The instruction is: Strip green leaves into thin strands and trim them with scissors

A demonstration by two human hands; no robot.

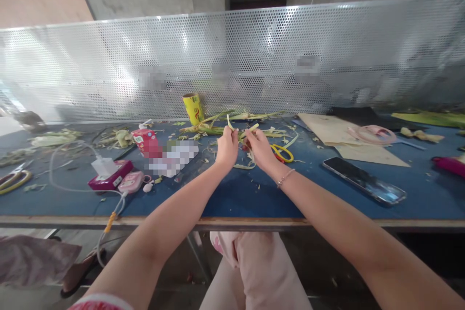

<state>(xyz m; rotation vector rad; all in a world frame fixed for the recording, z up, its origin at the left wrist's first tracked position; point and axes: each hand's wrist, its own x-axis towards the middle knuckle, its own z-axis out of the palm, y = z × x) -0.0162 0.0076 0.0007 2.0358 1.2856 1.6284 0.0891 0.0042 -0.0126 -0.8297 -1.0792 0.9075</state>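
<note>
My left hand (226, 147) and my right hand (257, 147) meet over the middle of the blue table (247, 193), fingers pinched on thin pale green leaf strips (242, 131) held between them. The strips stick up above my fingertips. Just beyond my hands lies a pile of long green leaves (221, 126) and scraps. Yellow-handled scissors (282, 153) rest on the table right of my right hand, partly hidden by it. A bracelet sits on my right wrist.
A phone (364, 180) lies at the right, a yellow roll (193, 108) stands behind the leaves, and a red carton (146, 140), a pink box with a white charger (107, 174) and cable lie at the left. Brown paper (348, 138) lies far right. A perforated metal screen (232, 58) backs the table.
</note>
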